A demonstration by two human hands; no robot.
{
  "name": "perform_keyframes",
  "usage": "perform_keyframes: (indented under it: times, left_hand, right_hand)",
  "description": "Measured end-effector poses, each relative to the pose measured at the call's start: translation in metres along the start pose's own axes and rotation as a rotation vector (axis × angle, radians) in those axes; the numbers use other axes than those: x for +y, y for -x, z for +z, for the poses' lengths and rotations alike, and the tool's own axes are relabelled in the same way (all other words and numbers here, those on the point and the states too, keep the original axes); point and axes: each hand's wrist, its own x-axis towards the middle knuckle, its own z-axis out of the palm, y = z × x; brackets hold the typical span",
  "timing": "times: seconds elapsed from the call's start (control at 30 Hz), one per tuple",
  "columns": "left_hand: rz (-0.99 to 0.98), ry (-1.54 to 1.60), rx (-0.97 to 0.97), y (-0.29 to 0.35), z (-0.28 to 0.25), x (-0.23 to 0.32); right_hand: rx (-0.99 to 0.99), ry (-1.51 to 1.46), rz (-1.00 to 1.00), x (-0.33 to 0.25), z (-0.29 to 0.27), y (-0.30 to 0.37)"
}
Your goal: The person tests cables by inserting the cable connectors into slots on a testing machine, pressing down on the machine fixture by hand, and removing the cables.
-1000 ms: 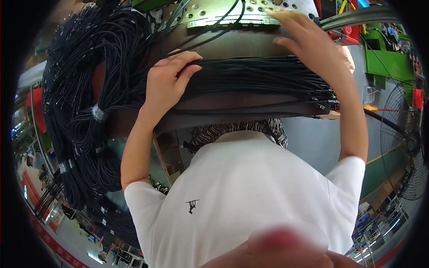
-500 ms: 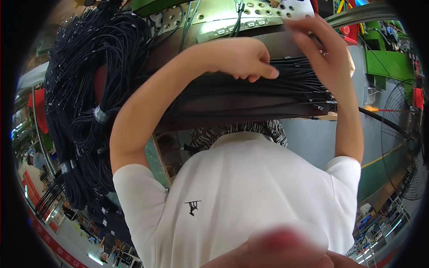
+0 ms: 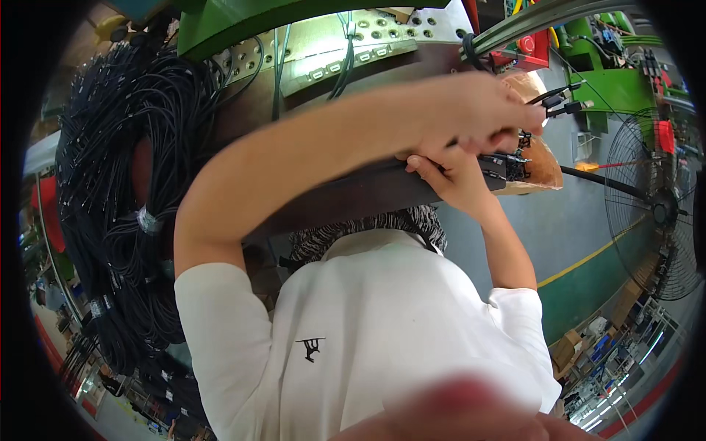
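My left arm reaches across the workbench [image 3: 316,209], and my left hand [image 3: 489,114], a little blurred, is closed around black cables. Their connector ends [image 3: 570,108] stick out past its fingers on the right. Just below, my right hand [image 3: 463,180] lies at the bench's right part, partly covered by my left hand and forearm. Its thumb is bent in, and black cables run into its grip; most of its fingers are hidden. More plug ends [image 3: 515,158] lie beside it, at the brown paper or cardboard [image 3: 546,167] at the bench end.
A large mass of bundled black cables [image 3: 125,154] hangs on the left. Behind the bench are a perforated metal plate [image 3: 316,44], a slotted metal strip [image 3: 349,66] and a green machine part [image 3: 294,18]. A metal rail [image 3: 544,29] and a black fan [image 3: 658,206] are at the right.
My left hand has moved right and is now closed on cables with their ends sticking out. My right hand has come down and left, under it. The view has shifted somewhat.
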Motion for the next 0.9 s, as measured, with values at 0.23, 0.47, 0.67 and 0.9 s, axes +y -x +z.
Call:
perform_keyframes:
  times: [0.23,0.47,0.67,0.9]
  left_hand:
    - [0.282,0.37,0.44,0.06,0.039,-0.087]
    - [0.349,0.44,0.677,0.09,0.024,-0.122]
    - [0.358,0.634,0.725,0.094,0.015,-0.124]
    - [0.165,0.573,0.507,0.114,0.006,-0.124]
  right_hand:
    - [0.44,0.611,-0.448,0.005,-0.041,-0.1]
    - [0.134,0.394,-0.384,0.005,-0.034,-0.099]
    - [0.401,0.65,-0.484,-0.022,-0.023,-0.054]
    - [0.328,0.756,-0.965,-0.038,-0.003,-0.056]
